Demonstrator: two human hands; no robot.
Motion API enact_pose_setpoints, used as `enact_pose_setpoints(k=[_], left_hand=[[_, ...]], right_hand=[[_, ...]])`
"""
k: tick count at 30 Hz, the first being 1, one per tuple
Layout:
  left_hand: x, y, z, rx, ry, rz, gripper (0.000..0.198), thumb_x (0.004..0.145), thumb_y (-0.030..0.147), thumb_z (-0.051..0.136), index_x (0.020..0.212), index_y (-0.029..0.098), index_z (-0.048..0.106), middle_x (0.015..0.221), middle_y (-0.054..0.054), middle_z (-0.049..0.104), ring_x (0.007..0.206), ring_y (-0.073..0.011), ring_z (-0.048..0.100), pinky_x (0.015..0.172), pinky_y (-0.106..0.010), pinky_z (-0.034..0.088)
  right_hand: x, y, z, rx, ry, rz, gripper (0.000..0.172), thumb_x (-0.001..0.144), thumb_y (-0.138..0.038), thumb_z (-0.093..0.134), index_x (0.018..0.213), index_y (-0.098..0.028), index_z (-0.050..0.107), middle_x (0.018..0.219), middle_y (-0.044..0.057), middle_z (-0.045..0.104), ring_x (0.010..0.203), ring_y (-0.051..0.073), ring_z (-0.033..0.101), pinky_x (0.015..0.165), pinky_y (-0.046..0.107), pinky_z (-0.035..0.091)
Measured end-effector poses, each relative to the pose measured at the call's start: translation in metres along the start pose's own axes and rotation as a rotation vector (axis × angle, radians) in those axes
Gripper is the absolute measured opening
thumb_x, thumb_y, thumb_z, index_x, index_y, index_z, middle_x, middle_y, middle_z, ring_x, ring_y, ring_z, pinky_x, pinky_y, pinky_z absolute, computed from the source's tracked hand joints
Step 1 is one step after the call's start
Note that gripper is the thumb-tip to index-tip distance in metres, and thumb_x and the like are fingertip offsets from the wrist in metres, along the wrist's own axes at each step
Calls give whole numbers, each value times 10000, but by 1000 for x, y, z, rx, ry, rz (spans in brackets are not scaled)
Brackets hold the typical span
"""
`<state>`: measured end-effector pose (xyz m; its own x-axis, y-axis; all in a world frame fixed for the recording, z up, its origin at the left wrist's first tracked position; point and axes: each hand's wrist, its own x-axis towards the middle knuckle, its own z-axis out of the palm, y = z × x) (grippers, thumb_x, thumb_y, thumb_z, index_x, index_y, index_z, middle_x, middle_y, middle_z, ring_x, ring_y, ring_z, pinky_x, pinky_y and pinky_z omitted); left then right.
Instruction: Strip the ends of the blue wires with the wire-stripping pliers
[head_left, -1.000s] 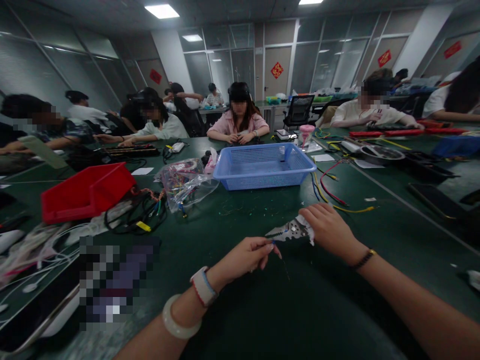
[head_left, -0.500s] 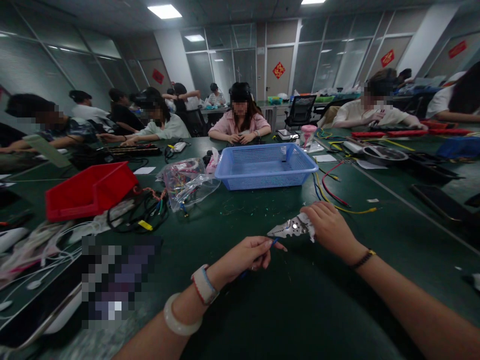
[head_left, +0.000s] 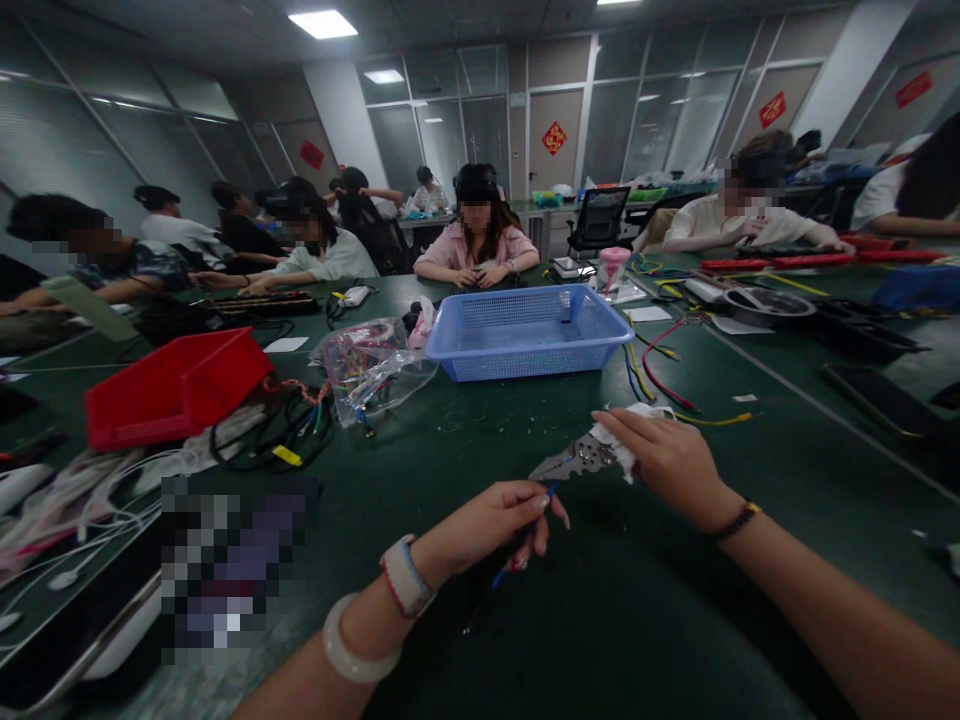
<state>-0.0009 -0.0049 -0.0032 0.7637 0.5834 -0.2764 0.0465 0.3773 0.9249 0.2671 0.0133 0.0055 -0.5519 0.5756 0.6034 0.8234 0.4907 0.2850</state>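
Observation:
My left hand (head_left: 517, 515) pinches a thin blue wire (head_left: 499, 578) between thumb and fingers, and its lower end hangs beneath the palm. The wire's top end pokes up beside the nose of a pair of wire strippers (head_left: 576, 460). My right hand (head_left: 667, 460) is closed round the handles of the strippers, which are wrapped in something white, like tissue or cloth. The jaws point left toward my left fingertips. Whether they grip the wire I cannot tell.
A blue plastic basket (head_left: 529, 362) stands ahead. Left of it lie a clear bag of wires (head_left: 371, 375) and a red bin (head_left: 176, 390). Coloured cables (head_left: 660, 375) lie right of the basket. A phone (head_left: 90, 590) rests at the near left. Several people sit around the tables.
My left hand has turned slightly, so more of the blue wire shows below it. The strippers have tilted and moved a little left and down, and my right hand has shifted its grip.

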Motion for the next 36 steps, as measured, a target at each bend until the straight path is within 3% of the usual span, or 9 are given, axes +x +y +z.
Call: enact_pose_setpoints(k=[10,19,25,31,36], left_hand=[[0,0,-1,-41,-29,7,267,928,393,512,977,144,596,644,16,603,423,-39,502,398,-130,360],[0,2,3,-67,0,21,303,883,390,586,1020,127,643,709,-16,649,503,-71,593,464,-156,448],[0,2,3,-48,52,21,283,871,359,609,1021,125,663,719,-14,649,516,-75,606,466,-159,443],[1,-1,3,-81,54,50,285,853,354,639,1018,126,681,718,-12,645,508,-77,613,449,-156,451],[1,0,6,-145,86,58,294,798,341,703,975,107,696,710,-19,648,500,-83,617,456,-165,465]], right_hand=[[2,-6,-3,14,-11,45,422,843,-79,499,1254,-151,563,1136,71,670,676,160,614,609,293,444],[6,-15,-3,12,-139,120,604,756,28,421,1338,-131,456,1344,127,543,690,152,649,616,288,520],[7,-20,-2,114,-204,152,799,681,49,387,1448,-143,274,1468,143,392,1017,221,632,667,296,567],[7,-24,-1,208,-213,155,843,659,27,393,1467,-134,211,1469,150,384,1081,241,606,771,339,577],[8,-30,-2,253,-214,196,929,622,6,406,1491,-140,114,1461,165,388,1023,253,637,757,362,587]])
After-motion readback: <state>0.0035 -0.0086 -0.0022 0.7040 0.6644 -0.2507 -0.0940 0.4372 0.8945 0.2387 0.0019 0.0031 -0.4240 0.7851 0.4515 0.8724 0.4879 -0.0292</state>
